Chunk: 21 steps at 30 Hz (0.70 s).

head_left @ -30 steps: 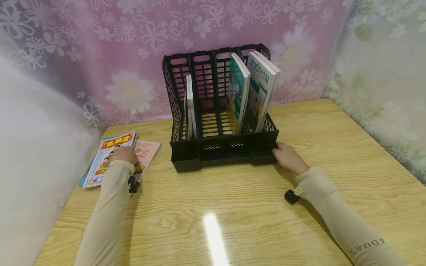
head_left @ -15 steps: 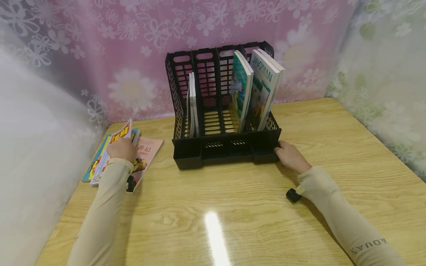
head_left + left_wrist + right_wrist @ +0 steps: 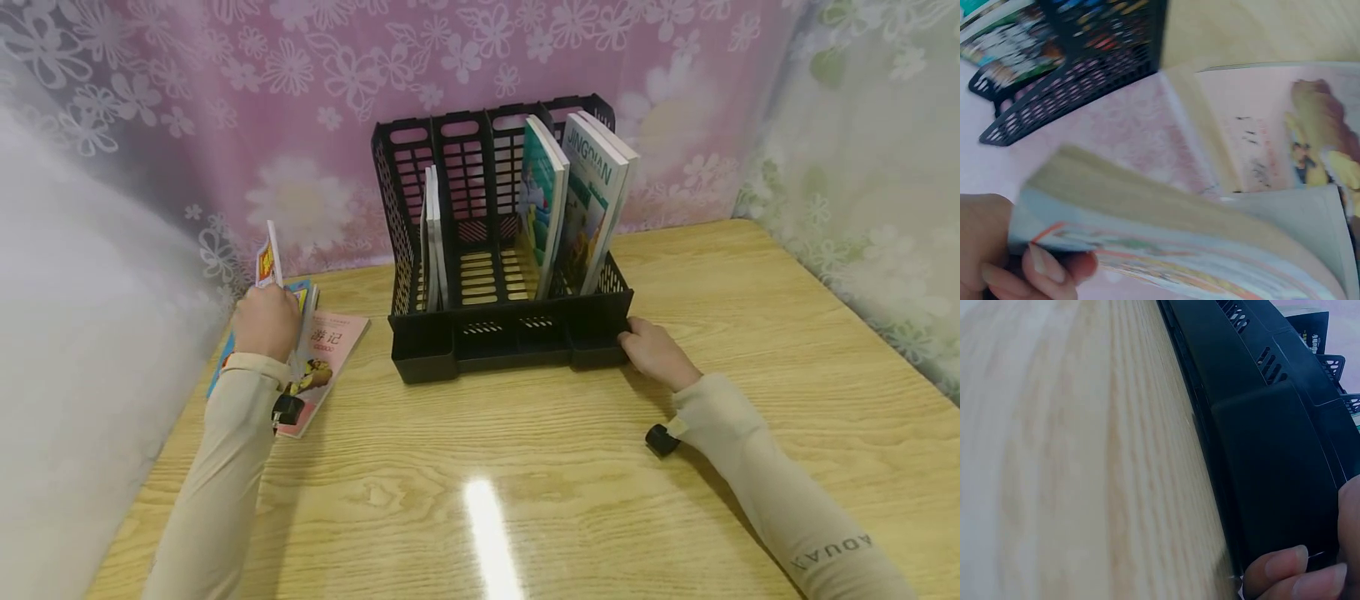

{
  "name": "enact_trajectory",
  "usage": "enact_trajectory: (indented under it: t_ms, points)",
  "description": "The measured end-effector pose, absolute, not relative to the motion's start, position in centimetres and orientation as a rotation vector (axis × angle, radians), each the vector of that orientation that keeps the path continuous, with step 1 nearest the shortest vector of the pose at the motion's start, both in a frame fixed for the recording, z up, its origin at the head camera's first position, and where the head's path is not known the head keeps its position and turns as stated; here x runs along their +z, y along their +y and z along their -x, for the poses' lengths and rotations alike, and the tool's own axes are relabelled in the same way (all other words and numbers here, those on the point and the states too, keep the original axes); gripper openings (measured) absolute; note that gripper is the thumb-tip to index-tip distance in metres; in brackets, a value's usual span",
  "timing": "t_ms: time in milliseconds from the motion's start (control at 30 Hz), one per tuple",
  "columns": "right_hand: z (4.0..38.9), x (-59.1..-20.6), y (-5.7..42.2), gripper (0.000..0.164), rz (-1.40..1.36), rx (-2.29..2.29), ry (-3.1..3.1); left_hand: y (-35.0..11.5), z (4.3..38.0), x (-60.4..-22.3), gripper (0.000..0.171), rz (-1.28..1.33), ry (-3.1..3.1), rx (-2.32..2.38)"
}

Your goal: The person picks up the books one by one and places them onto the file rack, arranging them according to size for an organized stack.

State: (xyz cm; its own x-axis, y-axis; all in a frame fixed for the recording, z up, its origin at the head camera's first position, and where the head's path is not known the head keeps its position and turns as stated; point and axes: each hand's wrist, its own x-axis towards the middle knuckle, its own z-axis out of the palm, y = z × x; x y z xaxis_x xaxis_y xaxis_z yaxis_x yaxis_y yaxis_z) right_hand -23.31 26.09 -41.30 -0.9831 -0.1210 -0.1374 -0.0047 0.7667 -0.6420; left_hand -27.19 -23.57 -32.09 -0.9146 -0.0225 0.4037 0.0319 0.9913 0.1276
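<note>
My left hand [image 3: 266,323] grips a book [image 3: 267,260] with a colourful cover and holds it tilted up on edge above the other books at the left. In the left wrist view the fingers and thumb clasp one end of this book [image 3: 1147,215]. Under and beside it lie a pink book [image 3: 339,335] with a cartoon figure and a blue book [image 3: 224,360], partly covered. My right hand [image 3: 660,358] holds the near right corner of a black desktop book rack [image 3: 510,335]. In the right wrist view fingers [image 3: 1285,564] curl round the corner of the rack's front tray.
Inside the rack stand thin white-edged books [image 3: 435,242] at the left, a green book [image 3: 542,208] and white-spined books [image 3: 596,200] at the right. The wooden table [image 3: 390,475] spreads in front. A flowered curtain [image 3: 300,108] hangs behind.
My left hand has lifted the colourful book off the pile and tipped it upright, uncovering more of the blue book. My right hand stays on the rack's corner.
</note>
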Motion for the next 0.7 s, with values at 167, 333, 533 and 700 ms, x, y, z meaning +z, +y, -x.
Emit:
enact_trajectory:
  t_ms: [167,333,533,700]
  points:
    - [23.5,-41.2,26.3,0.06,0.091,-1.007,2.771,-23.2,26.4,-30.8,0.045,0.031,-2.578,-0.302]
    - [23.5,-41.0,26.3,0.06,0.076,-1.008,2.754,-22.1,25.6,-29.1,0.05,0.074,-2.48,-0.369]
    - [23.4,-41.1,26.2,0.059,0.067,-1.031,2.744,-19.8,24.5,-27.2,0.053,0.16,-2.384,-0.417]
    - [23.4,-41.2,26.2,0.059,0.079,-1.013,2.766,-18.1,23.5,-26.6,0.052,0.236,-2.326,-0.481]
